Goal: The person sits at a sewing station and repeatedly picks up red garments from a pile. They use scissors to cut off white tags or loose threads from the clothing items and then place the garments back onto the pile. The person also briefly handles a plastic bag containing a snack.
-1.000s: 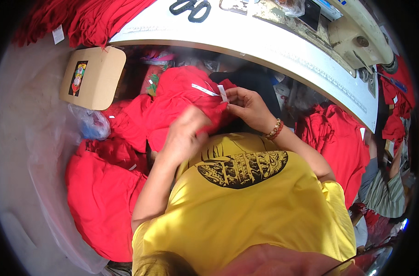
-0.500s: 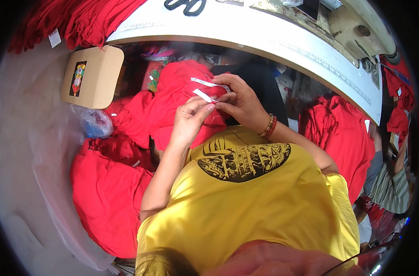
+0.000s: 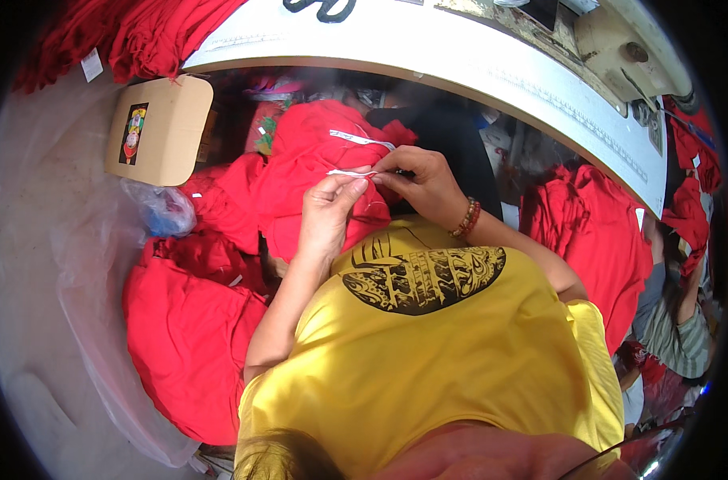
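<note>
My left hand is closed, thumb against fingers, at a narrow white fabric strip. Fingertips of my right hand pinch at the strip's right end, so both hands nearly touch. Beneath them a bunched red garment lies over my lap. Just beyond my fingers, a second white strip with dark marks rests on the red cloth. Thin loose threads show near the fingertips. The exact spot where strip and cloth meet is hidden by my fingers.
A white table with a sewing machine and black-handled scissors stands ahead. Red garment piles lie at left and right. A cardboard box and plastic bag sit left. Another person's striped sleeve shows far right.
The held strip has swung from a raised slant to nearly level, thin edge toward view. My right hand's fingers have curled downward, away from the second strip. My left hand has barely moved.
</note>
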`<state>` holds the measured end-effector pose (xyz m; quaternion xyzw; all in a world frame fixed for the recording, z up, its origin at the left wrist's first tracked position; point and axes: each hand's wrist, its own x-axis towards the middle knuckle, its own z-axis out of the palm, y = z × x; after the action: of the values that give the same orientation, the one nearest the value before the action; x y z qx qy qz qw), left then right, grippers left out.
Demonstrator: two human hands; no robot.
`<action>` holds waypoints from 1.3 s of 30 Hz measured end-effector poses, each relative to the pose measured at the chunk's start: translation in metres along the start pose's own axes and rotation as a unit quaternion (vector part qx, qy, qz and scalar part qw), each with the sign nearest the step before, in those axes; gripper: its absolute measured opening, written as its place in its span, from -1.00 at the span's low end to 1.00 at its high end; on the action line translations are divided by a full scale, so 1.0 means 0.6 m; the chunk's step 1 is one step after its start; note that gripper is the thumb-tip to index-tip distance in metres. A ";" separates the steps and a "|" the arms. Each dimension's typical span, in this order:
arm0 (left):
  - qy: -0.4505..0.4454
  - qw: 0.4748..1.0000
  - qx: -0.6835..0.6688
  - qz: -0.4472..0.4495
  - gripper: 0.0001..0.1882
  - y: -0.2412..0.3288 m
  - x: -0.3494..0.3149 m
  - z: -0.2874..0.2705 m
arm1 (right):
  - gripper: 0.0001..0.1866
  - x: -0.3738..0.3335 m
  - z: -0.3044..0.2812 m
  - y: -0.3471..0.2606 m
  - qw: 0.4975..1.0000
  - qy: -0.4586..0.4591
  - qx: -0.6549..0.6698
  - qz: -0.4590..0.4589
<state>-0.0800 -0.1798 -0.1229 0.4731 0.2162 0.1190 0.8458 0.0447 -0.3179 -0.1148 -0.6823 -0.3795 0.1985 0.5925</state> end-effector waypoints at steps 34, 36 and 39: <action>0.061 0.993 -0.029 0.096 -0.65 -0.012 -0.035 -0.034 | -0.85 0.025 0.024 -0.015 0.994 -0.110 0.011 -0.001; 0.060 0.992 -0.024 0.112 -0.65 -0.010 -0.037 -0.030 | -0.85 0.026 0.022 -0.021 0.994 -0.101 0.000 -0.043; 0.085 0.989 -0.013 0.118 -0.64 -0.013 -0.038 -0.032 | -0.85 0.027 0.022 -0.023 0.993 -0.092 -0.018 -0.072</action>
<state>-0.1091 -0.1787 -0.1327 0.4720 0.2287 0.2608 0.8105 0.0415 -0.2967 -0.1015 -0.6425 -0.4841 0.2100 0.5557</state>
